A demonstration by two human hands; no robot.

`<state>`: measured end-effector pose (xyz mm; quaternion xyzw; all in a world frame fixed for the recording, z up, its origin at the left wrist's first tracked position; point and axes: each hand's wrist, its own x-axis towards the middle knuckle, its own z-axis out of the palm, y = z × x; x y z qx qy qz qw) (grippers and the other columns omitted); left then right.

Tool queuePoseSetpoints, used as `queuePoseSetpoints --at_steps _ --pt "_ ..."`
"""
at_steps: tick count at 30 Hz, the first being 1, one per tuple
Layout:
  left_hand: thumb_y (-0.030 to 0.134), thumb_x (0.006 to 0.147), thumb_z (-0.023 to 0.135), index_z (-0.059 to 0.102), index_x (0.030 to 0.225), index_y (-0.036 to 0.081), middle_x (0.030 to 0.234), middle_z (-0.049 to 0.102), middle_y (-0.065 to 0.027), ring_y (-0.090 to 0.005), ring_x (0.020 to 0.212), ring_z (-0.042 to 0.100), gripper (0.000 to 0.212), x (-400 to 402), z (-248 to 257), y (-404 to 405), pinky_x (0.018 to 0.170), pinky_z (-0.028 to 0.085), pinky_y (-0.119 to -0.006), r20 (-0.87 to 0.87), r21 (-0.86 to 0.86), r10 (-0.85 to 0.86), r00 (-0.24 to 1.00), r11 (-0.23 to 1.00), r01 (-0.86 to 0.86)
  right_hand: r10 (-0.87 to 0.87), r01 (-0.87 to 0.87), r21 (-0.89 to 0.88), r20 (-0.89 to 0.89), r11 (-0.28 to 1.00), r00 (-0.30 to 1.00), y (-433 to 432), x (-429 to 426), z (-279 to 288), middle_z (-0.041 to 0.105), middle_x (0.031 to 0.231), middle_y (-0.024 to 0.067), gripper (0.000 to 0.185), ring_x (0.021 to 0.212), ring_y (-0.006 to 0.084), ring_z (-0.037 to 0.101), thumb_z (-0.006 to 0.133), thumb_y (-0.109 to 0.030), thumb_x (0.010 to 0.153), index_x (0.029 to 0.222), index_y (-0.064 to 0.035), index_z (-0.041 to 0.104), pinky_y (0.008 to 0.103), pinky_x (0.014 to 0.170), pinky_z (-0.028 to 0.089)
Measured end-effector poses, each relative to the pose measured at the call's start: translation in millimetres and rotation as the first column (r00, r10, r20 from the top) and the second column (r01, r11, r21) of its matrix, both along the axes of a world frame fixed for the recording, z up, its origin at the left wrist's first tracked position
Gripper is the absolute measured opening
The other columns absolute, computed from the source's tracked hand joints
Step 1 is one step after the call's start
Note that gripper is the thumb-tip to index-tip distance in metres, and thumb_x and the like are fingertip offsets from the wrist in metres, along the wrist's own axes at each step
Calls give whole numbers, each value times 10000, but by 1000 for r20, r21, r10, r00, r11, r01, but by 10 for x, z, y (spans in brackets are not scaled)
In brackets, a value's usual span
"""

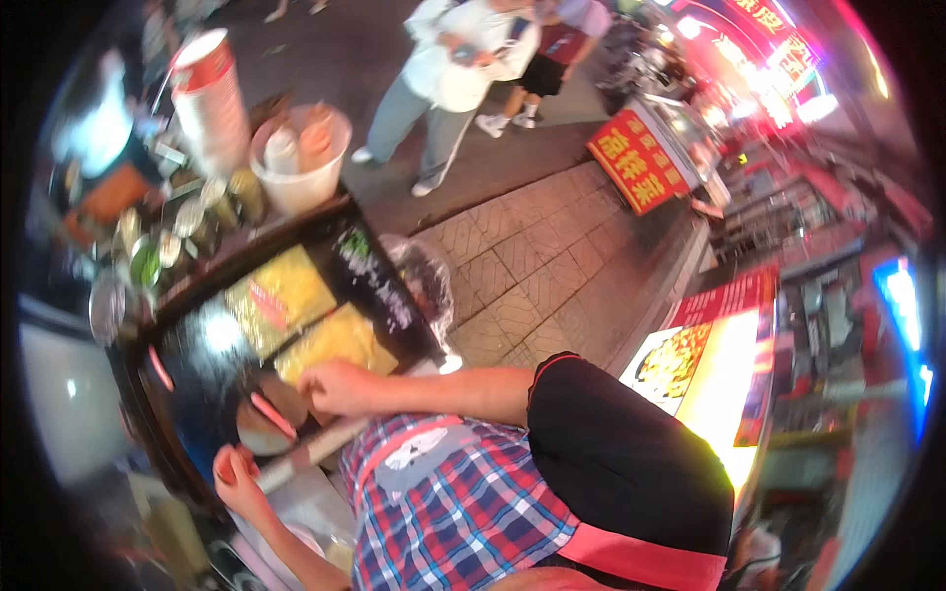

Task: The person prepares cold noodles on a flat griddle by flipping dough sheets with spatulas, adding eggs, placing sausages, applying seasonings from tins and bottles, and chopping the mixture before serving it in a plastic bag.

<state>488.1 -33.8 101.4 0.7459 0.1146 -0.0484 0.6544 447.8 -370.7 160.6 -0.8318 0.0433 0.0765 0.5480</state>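
My right hand [332, 388] has curled fingers at the near edge of a yellow egg-covered flatbread [336, 343] on a dark griddle [196, 369]; whether it pinches anything is unclear. Beyond lies a second flatbread [284, 292] with a reddish strip on top. My left hand [236, 473] is at the griddle's near edge, fingers bent; something reddish shows at them, too blurred to name. Between my hands a pink sausage-like strip [273, 416] rests across a round greyish patch [259, 436]. Another pink strip [160, 368] lies near the far left edge.
Chopped white and green bits [377, 277] lie on the griddle's right side. Beyond its edge stand several small jars [192, 218], a white tub [299, 185] with squeeze bottles and a tall cup stack [211, 103]. A bag-lined container [425, 281] adjoins it. People [451, 74] are on the street.
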Motion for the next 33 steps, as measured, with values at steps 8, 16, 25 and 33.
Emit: queuePoseSetpoints --at_steps 8,16,25,33 --pt "127 1029 698 677 1210 11 978 774 -108 -105 677 653 216 202 60 -278 571 517 -228 -8 35 -108 994 994 108 -51 44 70 103 997 993 -175 -84 -116 777 1022 191 293 943 333 756 669 -108 841 1109 -21 749 420 855 590" --pt "122 1000 756 735 1200 29 910 731 -21 -83 737 632 221 138 243 -317 621 493 -219 -68 -122 -51 996 992 42 -24 29 57 -90 998 996 -43 10 35 787 1031 198 351 968 324 772 704 -227 833 1128 -50 777 398 871 603" --pt "130 988 742 731 1167 5 964 780 -78 -115 751 706 219 118 414 -401 661 563 -249 -108 14 2 994 1000 0 -141 140 -23 -193 990 971 -250 -178 33 765 999 81 291 837 129 688 660 -102 937 1200 -23 757 296 759 541" --pt "123 970 753 739 1129 33 928 771 -49 -100 728 702 183 97 383 -441 645 571 -253 -85 18 15 996 1000 -14 -98 100 3 -143 995 985 -215 -92 26 693 780 9 262 544 60 566 660 -76 952 1193 -28 752 261 522 470"
